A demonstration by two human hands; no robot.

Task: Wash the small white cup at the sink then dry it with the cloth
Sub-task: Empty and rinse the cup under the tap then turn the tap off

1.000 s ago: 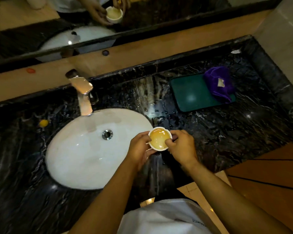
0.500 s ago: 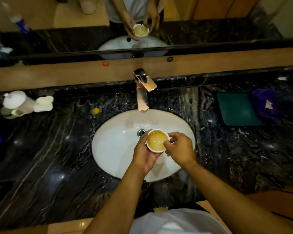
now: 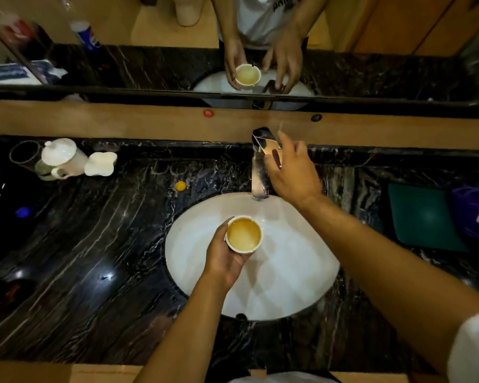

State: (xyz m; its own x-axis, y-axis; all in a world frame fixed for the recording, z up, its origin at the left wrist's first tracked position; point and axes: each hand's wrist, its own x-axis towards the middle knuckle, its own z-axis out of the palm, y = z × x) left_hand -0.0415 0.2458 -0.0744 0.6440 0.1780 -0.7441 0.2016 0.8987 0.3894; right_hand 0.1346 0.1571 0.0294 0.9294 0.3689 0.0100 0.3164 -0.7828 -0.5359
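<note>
Cup (image 3: 244,234), small and white with yellowish liquid inside, sits upright in the left hand (image 3: 225,261), whose fingers wrap it above the white sink (image 3: 296,272). Behind the sink, the right hand (image 3: 293,172) spreads loosely over the chrome faucet (image 3: 259,172); right of the sink on the black marble counter (image 3: 94,244), a purple cloth (image 3: 474,214) lies on a green mat (image 3: 423,217).

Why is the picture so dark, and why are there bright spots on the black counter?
In the head view the room light is dim and warm, so the black marble counter goes nearly black; the bright spots are lamp glare off its shiny, wet surface; the round white sink shows soft overlapping shadows; the wide lens bends the wooden ledge.
</note>
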